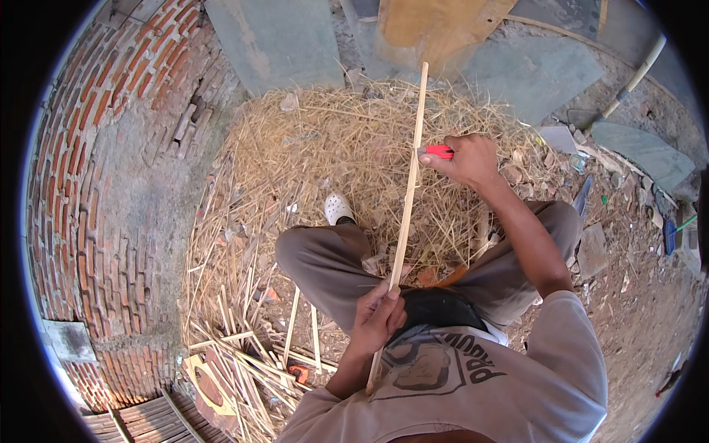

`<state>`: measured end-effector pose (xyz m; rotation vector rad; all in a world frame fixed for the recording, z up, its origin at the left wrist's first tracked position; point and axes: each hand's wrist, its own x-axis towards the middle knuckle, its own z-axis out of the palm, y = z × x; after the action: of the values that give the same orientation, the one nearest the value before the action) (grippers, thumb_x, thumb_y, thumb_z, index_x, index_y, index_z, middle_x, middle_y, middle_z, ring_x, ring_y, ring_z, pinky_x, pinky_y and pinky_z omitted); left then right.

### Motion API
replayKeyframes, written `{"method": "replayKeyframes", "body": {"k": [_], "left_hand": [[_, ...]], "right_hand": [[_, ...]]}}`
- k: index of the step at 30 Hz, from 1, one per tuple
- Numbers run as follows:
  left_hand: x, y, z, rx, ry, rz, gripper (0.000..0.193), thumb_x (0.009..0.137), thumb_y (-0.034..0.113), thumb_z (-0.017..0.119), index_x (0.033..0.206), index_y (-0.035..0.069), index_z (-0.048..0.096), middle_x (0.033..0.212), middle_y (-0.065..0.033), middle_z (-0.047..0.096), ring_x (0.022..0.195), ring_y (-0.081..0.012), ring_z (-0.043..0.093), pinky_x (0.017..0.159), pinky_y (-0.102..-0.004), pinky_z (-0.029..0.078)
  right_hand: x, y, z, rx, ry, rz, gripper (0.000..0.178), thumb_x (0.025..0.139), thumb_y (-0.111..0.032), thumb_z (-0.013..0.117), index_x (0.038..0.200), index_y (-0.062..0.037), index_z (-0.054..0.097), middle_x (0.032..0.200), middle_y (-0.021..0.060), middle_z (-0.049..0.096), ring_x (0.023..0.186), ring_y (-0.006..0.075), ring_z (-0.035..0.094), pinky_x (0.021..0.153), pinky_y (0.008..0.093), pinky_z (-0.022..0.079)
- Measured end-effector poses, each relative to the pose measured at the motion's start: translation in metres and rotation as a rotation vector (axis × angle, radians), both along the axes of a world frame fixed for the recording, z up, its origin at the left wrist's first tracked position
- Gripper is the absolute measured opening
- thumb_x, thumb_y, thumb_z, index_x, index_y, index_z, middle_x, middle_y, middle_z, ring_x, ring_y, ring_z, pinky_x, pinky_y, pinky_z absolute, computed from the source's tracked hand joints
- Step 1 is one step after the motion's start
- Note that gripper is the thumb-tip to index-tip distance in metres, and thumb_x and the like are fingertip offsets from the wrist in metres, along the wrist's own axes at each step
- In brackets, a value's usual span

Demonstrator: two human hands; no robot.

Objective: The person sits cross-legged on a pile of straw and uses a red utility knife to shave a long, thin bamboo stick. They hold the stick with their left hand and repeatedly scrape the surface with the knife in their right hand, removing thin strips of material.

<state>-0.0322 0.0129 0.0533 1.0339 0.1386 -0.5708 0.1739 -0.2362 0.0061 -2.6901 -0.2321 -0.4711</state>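
A long, pale strip of split bamboo [408, 210] runs from beside my body out past my knees, slanting slightly right at its far end. My left hand [378, 316] grips its near part, thumb on top, close to my waist. Farther out, my right hand [470, 159] is closed round a red-handled utility knife [437, 151]. The knife's grey head touches or lies right against the strip's right side; its blade is too small to make out. Pale shavings [332, 140] cover the ground under the strip.
Several bamboo strips [244, 369] lie in a heap at my lower left, with an orange tool [299, 373] beside them. A brick wall [111, 207] stands on the left. Grey sheets [277, 44] and a brown board [436, 33] lie at the far side. Rubble covers the right.
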Motion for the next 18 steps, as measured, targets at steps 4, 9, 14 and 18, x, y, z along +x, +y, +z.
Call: {"method": "replayKeyframes", "body": {"k": [4, 9, 14, 18], "left_hand": [[-0.006, 0.001, 0.003, 0.012, -0.003, -0.009, 0.044, 0.103, 0.014, 0.040, 0.145, 0.002, 0.034, 0.056, 0.0052, 0.031, 0.046, -0.0030, 0.027, 0.046, -0.0199, 0.026], [-0.025, 0.013, -0.003, -0.001, 0.054, -0.067, 0.043, 0.103, 0.015, 0.041, 0.143, 0.002, 0.036, 0.055, 0.0050, 0.031, 0.045, -0.0031, 0.027, 0.046, -0.0199, 0.026], [-0.026, 0.018, -0.006, -0.125, 0.111, 0.099, 0.043, 0.103, 0.020, 0.039, 0.143, 0.002, 0.037, 0.051, 0.0026, 0.033, 0.042, -0.0051, 0.029, 0.045, -0.0214, 0.027], [-0.006, 0.017, -0.006, -0.136, -0.002, 0.125, 0.043, 0.104, 0.021, 0.037, 0.142, 0.002, 0.037, 0.049, -0.0001, 0.034, 0.039, -0.0069, 0.028, 0.044, -0.0219, 0.028]], "right_hand": [[0.004, 0.002, -0.001, -0.020, 0.026, -0.016, 0.075, 0.072, -0.082, 0.050, 0.063, -0.0101, 0.068, 0.049, 0.0105, 0.056, 0.051, 0.0287, 0.062, 0.050, 0.0421, 0.048], [0.032, -0.037, 0.005, 0.142, 0.123, -0.297, 0.076, 0.076, -0.082, 0.045, 0.067, -0.0104, 0.069, 0.051, 0.0120, 0.058, 0.054, 0.0313, 0.062, 0.053, 0.0423, 0.049], [0.003, -0.016, 0.012, 0.135, 0.088, -0.117, 0.077, 0.076, -0.082, 0.045, 0.065, -0.0093, 0.067, 0.052, 0.0112, 0.058, 0.054, 0.0313, 0.062, 0.052, 0.0433, 0.048], [-0.057, 0.037, 0.004, 0.100, 0.017, 0.352, 0.065, 0.070, -0.076, 0.060, 0.060, -0.0114, 0.065, 0.050, 0.0081, 0.056, 0.048, 0.0289, 0.060, 0.048, 0.0397, 0.047]]}}
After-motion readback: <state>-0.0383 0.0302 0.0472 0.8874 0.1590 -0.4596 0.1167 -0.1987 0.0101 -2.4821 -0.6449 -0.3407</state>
